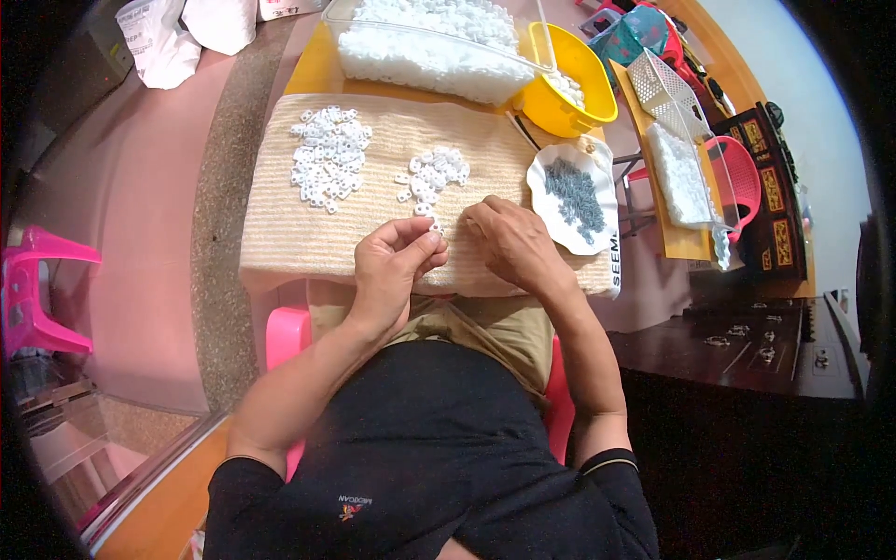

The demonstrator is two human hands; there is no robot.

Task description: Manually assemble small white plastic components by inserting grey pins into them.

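Observation:
My left hand (397,266) pinches a small white plastic piece (439,228) between thumb and forefinger, low over a striped cream towel (308,238). Just to its right, my right hand (513,241) has its fingers curled together, tips down near the towel; whatever they hold, if anything, is hidden. Beyond both hands lies a loose cluster of small white plastic parts (439,170). A bigger pile of flat white pieces with holes (329,159) spreads at the left. On the right, a white scalloped dish (543,168) holds many small grey screw-like parts (575,198).
A clear bin (350,70) full of white parts stands at the back, beside a yellow tub (593,105). A thin dark stick (525,131) lies near the dish. Farther right is a board (653,177) with a white basket (665,89). A pink stool (47,299) stands left.

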